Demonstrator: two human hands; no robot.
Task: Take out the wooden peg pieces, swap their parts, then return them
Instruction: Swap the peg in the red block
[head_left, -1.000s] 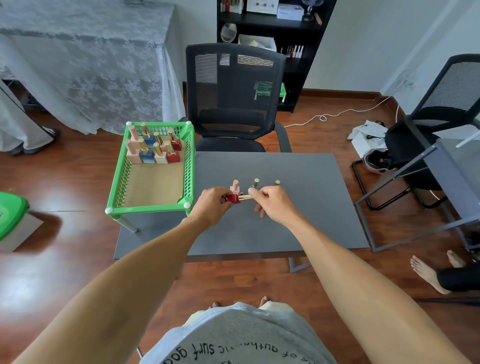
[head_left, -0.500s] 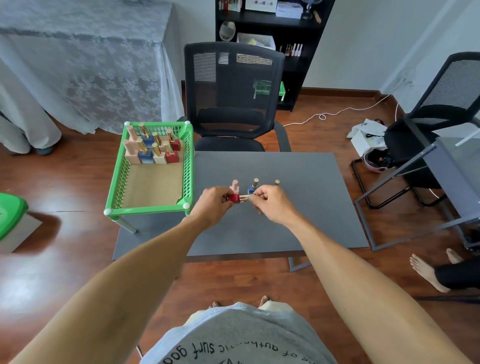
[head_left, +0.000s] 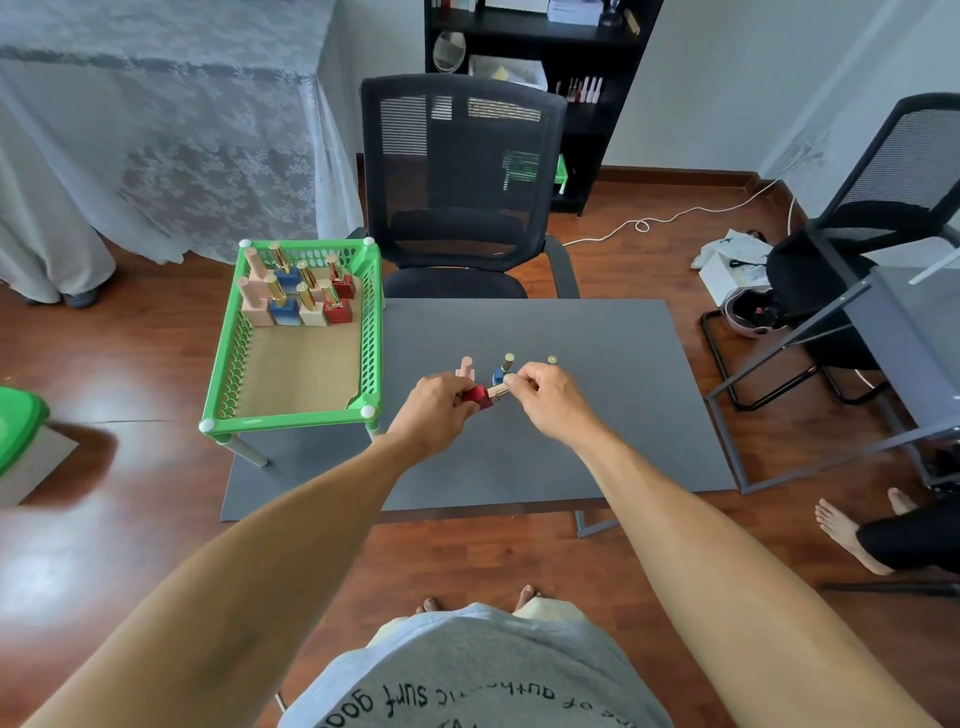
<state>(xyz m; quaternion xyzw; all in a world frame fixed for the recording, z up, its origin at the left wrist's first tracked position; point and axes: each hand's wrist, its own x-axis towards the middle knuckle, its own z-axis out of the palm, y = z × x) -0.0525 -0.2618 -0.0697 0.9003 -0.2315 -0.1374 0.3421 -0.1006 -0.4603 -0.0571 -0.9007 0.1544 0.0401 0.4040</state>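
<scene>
Over the middle of the grey table (head_left: 597, 415), my left hand (head_left: 439, 402) grips a red wooden base block (head_left: 477, 396). My right hand (head_left: 545, 397) pinches the pale wooden peg (head_left: 496, 391) that sticks sideways out of that block. Just behind my hands, three more pieces stand on the table: a pink peg piece (head_left: 465, 366), a blue base with a gold peg (head_left: 504, 368), and a gold peg tip (head_left: 552, 359) mostly hidden by my right hand. A green basket (head_left: 291, 415) at the left holds several peg pieces (head_left: 298, 296) along its far end.
A black mesh office chair (head_left: 462, 182) stands behind the table. Another chair and a metal-framed desk (head_left: 883, 322) are at the right. A person's bare feet (head_left: 852, 525) rest on the wooden floor at the right. A green bin (head_left: 18, 431) sits at the far left.
Both hands have stayed over the same spot, holding the red block and its peg. The view has shifted slightly.
</scene>
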